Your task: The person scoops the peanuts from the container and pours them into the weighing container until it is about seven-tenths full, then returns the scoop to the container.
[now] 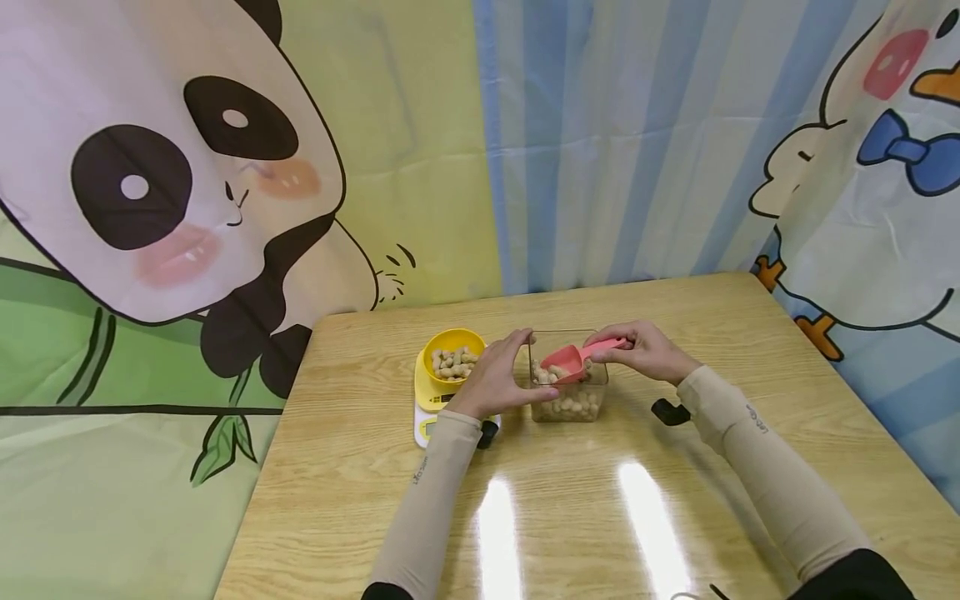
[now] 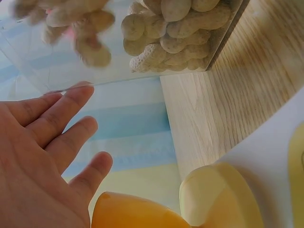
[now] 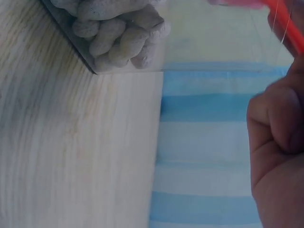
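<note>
A pink scoop (image 1: 567,362) is tilted in the upper part of a clear box (image 1: 590,398), with peanuts (image 1: 552,374) at its mouth. My right hand (image 1: 637,348) pinches the scoop's handle at the box's right side. With the thumb across the front wall and fingertips at the far left edge, my left hand (image 1: 498,379) holds the box. More peanuts (image 2: 183,35) lie in the bottom of the box; in the left wrist view some higher ones are blurred. Left of that hand, a yellow bowl (image 1: 430,348) with peanuts stands on a kitchen scale (image 1: 426,400).
Everything stands on a wooden table (image 1: 345,467). A printed curtain (image 1: 420,167) hangs along its back and sides. A black wrist camera (image 1: 670,412) hangs under the right wrist, and another (image 1: 487,433) is near the scale.
</note>
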A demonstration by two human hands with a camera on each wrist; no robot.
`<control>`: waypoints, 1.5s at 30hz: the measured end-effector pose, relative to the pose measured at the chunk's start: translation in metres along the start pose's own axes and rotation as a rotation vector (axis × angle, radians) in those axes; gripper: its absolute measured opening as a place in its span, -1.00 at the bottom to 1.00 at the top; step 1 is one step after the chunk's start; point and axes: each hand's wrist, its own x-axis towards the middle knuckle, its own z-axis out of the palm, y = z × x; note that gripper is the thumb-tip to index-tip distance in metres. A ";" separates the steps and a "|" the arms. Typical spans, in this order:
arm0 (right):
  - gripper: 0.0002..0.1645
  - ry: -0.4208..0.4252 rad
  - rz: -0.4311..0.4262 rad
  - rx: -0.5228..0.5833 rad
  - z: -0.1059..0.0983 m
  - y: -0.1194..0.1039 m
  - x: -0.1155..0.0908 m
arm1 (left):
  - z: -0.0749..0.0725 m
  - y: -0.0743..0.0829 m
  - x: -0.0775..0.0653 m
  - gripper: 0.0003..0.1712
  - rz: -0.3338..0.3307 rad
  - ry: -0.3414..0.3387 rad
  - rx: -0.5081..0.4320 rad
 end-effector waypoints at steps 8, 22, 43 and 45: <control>-0.72 -0.002 -0.024 -0.213 0.012 -0.019 0.007 | 0.001 0.000 -0.001 0.19 -0.002 -0.001 -0.002; -0.78 0.006 0.048 -0.001 0.011 -0.007 0.002 | 0.000 0.001 0.000 0.23 0.011 -0.004 0.001; -0.69 0.053 0.057 0.095 0.016 0.002 -0.012 | -0.002 0.005 -0.005 0.30 -0.012 -0.004 0.039; -0.67 0.054 0.052 0.094 0.015 0.003 -0.013 | -0.003 0.006 -0.006 0.31 -0.010 -0.008 0.033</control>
